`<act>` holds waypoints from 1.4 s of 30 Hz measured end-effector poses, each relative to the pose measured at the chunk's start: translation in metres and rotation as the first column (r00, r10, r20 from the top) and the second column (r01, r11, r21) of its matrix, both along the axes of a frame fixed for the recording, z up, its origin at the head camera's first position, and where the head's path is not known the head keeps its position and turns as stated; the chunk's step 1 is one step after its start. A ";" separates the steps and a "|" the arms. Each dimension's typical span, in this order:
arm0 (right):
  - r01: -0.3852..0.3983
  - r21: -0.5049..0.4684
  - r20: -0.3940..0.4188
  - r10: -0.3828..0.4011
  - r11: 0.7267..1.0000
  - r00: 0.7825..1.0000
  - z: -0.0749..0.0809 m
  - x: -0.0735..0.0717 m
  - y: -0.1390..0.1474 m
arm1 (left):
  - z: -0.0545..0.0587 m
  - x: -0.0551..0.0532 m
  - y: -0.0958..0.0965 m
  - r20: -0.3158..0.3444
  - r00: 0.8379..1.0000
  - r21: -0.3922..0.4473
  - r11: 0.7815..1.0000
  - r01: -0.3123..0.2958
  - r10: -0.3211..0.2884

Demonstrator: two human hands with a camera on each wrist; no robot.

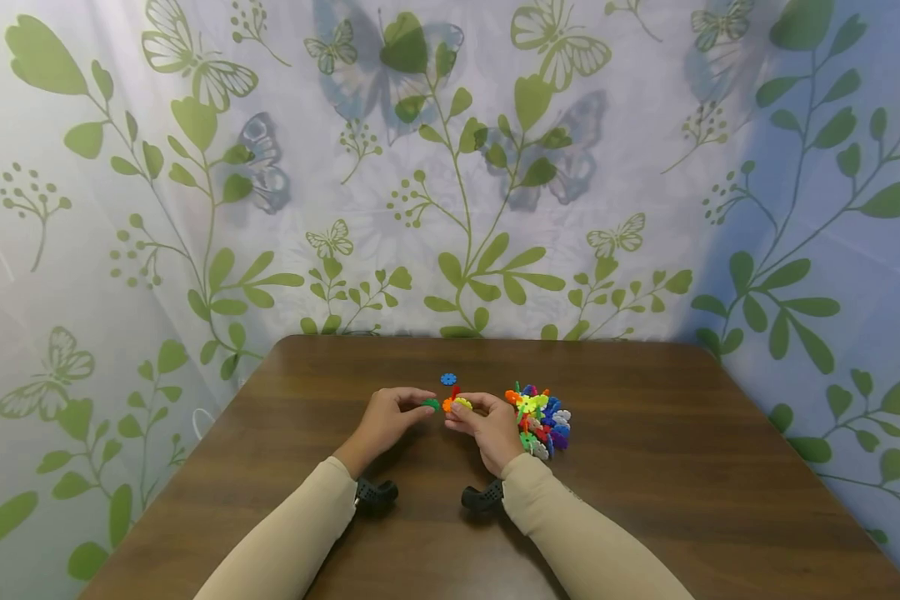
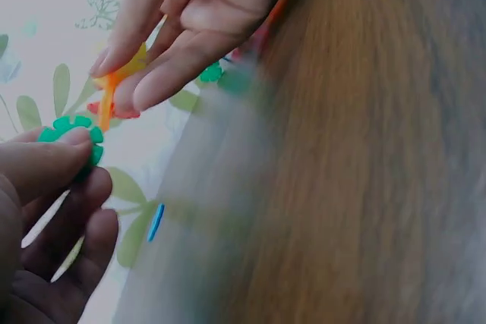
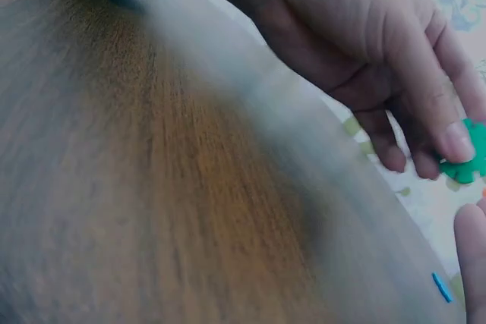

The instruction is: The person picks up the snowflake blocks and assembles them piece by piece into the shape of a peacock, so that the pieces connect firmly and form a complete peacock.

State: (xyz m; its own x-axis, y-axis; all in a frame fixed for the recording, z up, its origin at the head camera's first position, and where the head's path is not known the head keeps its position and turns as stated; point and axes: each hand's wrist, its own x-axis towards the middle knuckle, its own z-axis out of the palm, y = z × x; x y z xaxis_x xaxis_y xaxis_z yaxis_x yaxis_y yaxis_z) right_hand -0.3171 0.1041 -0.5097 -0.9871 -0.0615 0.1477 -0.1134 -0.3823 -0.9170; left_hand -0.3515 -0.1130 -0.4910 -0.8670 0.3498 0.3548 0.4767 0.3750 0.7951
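Between thumb and fingertips my left hand (image 1: 392, 418) pinches a green notched plastic disc (image 2: 74, 136), shaped like a flower. Facing it, my right hand (image 1: 490, 423) holds a small joined cluster of similar discs: a yellow disc (image 1: 462, 403), an orange disc (image 1: 448, 406) and a red disc (image 1: 455, 391). In the left wrist view the orange disc stands edge-on, close beside the green one; whether they touch I cannot tell. A blue disc (image 1: 448, 379) lies flat on the table just beyond both hands.
A heap of multicoloured discs (image 1: 543, 421) sits on the brown wooden table (image 1: 645, 500), right of my right hand. Dark straps with cameras (image 1: 377, 493) are on both wrists. Behind the table's far edge hangs a leaf-and-butterfly patterned curtain (image 1: 465, 208).
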 end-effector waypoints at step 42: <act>0.039 0.213 -0.168 -0.003 0.976 0.986 0.008 0.002 0.000 | 0.005 0.010 0.012 -0.374 0.927 0.032 0.999 0.000 0.012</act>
